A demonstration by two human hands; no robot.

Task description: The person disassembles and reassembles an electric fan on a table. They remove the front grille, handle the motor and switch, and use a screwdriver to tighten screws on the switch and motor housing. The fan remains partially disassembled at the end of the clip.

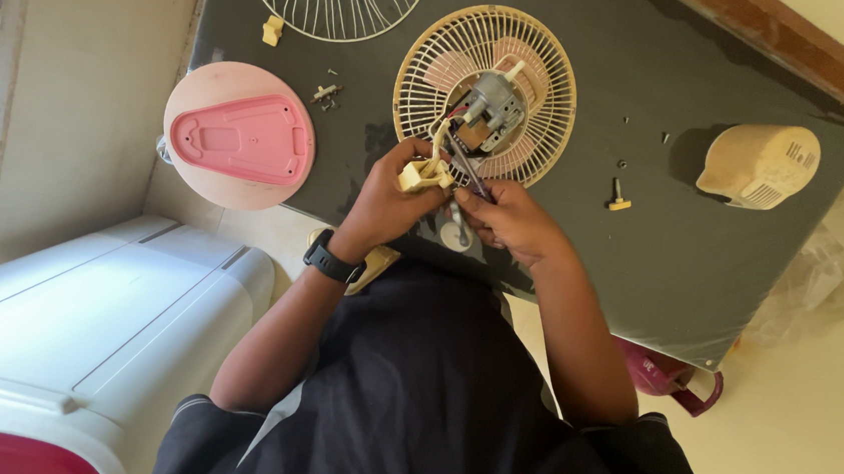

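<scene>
Left hand (385, 199) grips a cream switch block (425, 174); right hand (509, 219) pinches a screwdriver (468, 167).

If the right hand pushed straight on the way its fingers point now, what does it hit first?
Most likely the cream plastic part held in the left hand: the right hand points across at it, and they nearly touch. Depth is unclear.

The table top (703, 239) is dark grey. On it, the fan guard (546, 66) is cream over pink blades, and its motor (496, 100) grey. The base plate (239, 135) is pink (paler round its rim). The motor cover (759, 165) is cream, the wristwatch (332, 260) black.
</scene>
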